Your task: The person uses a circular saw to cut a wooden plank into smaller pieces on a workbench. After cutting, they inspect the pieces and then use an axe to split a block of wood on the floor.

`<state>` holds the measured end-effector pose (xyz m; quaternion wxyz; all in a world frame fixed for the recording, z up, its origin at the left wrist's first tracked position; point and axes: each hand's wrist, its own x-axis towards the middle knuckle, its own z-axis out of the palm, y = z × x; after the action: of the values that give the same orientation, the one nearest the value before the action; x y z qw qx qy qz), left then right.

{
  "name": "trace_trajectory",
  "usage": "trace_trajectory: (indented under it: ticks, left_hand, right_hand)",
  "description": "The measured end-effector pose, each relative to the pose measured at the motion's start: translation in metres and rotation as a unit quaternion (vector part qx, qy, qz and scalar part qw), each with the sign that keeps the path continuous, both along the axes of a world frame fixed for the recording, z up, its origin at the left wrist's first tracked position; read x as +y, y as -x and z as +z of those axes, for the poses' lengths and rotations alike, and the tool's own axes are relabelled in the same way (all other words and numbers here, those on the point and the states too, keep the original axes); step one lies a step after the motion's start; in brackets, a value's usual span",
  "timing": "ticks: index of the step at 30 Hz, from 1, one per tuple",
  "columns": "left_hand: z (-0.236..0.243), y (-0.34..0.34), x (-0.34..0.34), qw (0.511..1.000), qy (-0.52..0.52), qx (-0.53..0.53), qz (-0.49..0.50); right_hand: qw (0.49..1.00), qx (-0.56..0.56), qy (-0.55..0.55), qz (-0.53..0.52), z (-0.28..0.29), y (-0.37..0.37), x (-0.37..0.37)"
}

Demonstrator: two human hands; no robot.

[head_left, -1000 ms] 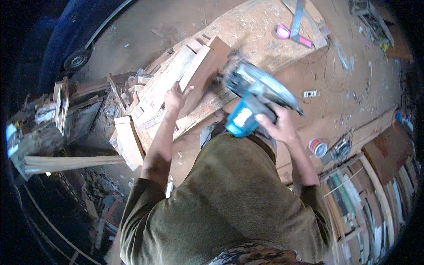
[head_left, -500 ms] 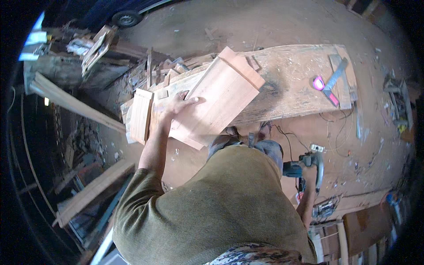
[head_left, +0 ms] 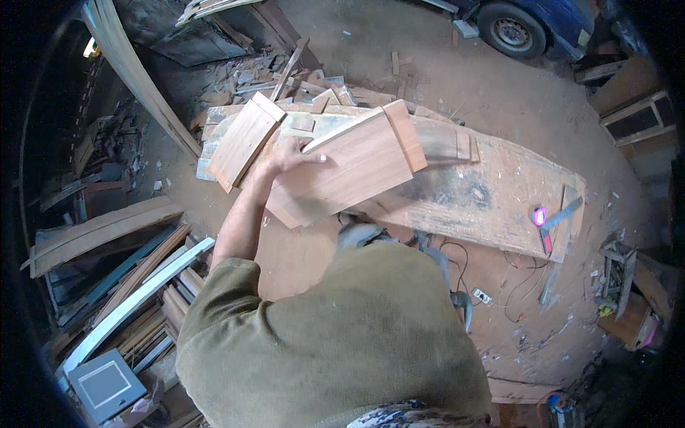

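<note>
My left hand grips the upper edge of a pale reddish wooden panel, which has a narrow raised strip at its right end. The panel lies tilted over a long, worn plank bench. A similar smaller panel rests to the left of my hand. At the bench's right end lie a pink tape measure and a metal square. My right hand is hidden behind my body, where a dark teal piece of the circular saw shows at the right edge of my shirt.
Wood offcuts pile behind the bench. Long boards are stacked at lower left. A vehicle wheel stands at the back right. Cords and a white power strip lie on the floor; old wooden frames sit at right.
My right hand carried the saw down to my right side and out of sight. My left hand shifted the panel flatter, its broad face upward. The view has turned.
</note>
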<state>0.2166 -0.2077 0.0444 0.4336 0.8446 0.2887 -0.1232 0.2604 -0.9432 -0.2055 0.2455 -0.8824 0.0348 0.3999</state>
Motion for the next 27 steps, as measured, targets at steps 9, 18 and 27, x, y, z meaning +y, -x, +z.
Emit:
trace_trajectory:
  ticks: [9, 18, 27]
  left_hand:
    - [-0.012, 0.036, 0.119, 0.963, -0.256, -0.087, -0.005]
    - [-0.150, 0.084, 0.131, 0.942, -0.291, -0.156, 0.055]
    - [-0.224, 0.111, 0.122, 0.975, -0.152, -0.163, -0.008]
  right_hand:
    - [0.994, -0.044, 0.097, 0.025, 0.066, 0.011, 0.150]
    - [0.985, -0.024, 0.157, 0.068, 0.107, 0.013, 0.256]
    - [0.976, -0.018, 0.206, 0.070, 0.141, 0.017, 0.304]
